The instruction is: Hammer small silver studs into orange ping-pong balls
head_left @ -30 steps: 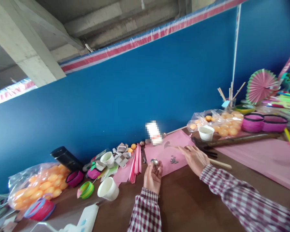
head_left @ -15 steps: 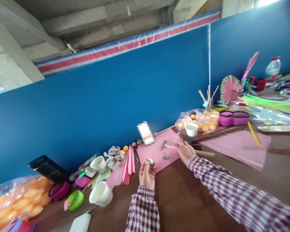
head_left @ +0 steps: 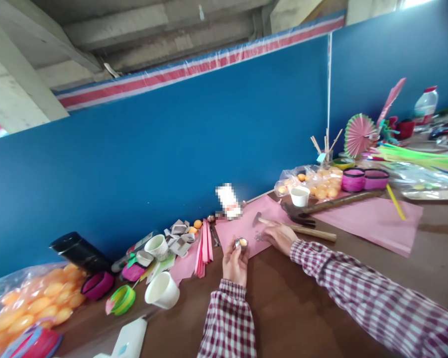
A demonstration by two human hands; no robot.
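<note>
My left hand [head_left: 234,262] is raised over the brown table [head_left: 302,303], fingers closed round a small shiny silver ball [head_left: 241,243] with an orange spot. My right hand [head_left: 280,235] lies palm down on a pink paper sheet [head_left: 246,231], its fingertips at a little heap of small metal pieces [head_left: 259,237]. I cannot make out whether it holds one. A small hammer with a wooden handle [head_left: 302,231] lies just behind that hand. Both sleeves are red-and-white checked.
A white paper cup [head_left: 162,290] lies tipped to the left, beside a green ring [head_left: 121,300] and bags of orange balls [head_left: 26,311]. A larger dark hammer [head_left: 332,202], another cup [head_left: 299,196], pink bowls [head_left: 364,179] and paper fans stand right. A blue wall [head_left: 194,149] backs the table.
The view has swung to the right and steadied. My right hand has come down from the hammer handle onto the small metal pieces. My left hand still holds the silver ball.
</note>
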